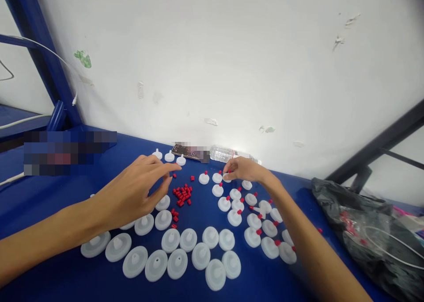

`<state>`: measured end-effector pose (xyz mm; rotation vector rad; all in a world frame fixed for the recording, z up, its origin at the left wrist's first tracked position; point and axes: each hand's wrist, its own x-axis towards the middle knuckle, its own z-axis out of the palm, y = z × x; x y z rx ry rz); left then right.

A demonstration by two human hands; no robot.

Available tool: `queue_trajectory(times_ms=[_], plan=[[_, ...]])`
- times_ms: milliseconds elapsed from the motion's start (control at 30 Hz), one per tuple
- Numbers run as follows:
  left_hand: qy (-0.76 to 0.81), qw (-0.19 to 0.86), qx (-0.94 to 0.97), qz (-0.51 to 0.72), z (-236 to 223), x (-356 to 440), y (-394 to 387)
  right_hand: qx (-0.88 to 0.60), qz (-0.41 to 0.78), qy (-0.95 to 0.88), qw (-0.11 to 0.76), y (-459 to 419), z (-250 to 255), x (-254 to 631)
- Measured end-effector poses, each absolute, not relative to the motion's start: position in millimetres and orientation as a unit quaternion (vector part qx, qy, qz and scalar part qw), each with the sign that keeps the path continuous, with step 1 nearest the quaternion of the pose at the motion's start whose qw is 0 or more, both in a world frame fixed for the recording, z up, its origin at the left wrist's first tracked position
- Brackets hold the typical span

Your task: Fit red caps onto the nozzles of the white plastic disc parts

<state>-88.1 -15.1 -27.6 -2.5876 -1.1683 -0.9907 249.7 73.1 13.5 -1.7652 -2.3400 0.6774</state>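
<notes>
Right grip point(243, 168) pinches a round white disc point(227, 180) with a red tip, left grip point(135, 189) parted near small red caps point(182, 195).

Passage: bare strip of blue table point(206, 208) between loose red caps point(181, 194) and red-capped white discs point(234, 218) | Near end: uncapped white discs point(177, 266) block it | Back: phone point(190, 152), clear bottle point(221, 153), then wall point(212, 72) | Right: black plastic bag point(374, 261) in the way

The left hand point(141, 188) and the right hand point(243, 168) are bare, with slender fingers point(159, 173). The left forearm point(61, 229) and the right forearm point(306, 231) are likewise uncovered, slim and tapering toward the hands.
</notes>
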Motion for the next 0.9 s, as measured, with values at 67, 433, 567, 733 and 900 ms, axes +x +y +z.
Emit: queue_trajectory(times_ms=[67, 433, 567, 733, 900], plan=[[-0.386, 0.068, -0.859, -0.33, -26.2, -87.8, -14.7, -0.589, 0.2, -0.778, 0.09, 67.2, 21.1, 245.4], [-0.401, 0.084, -0.847, -0.34, -20.8, -85.0, -13.1, -0.506, 0.078, -0.851, 0.115, 80.9, 26.0, 127.3], [-0.431, 0.073, -0.834, -0.337, -21.0, -87.0, -10.9, -0.501, 0.076, -0.857, 0.09, 90.0, 22.2, 109.0], [-0.451, 0.061, -0.814, -0.361, -24.7, -88.0, -8.9, -0.464, 0.109, -0.861, 0.179, 54.5, 46.7, 125.4], [-0.426, 0.019, -0.818, -0.386, -20.2, -84.4, -13.8, -0.339, 0.265, -0.866, 0.254, 14.7, 65.4, 139.5]])
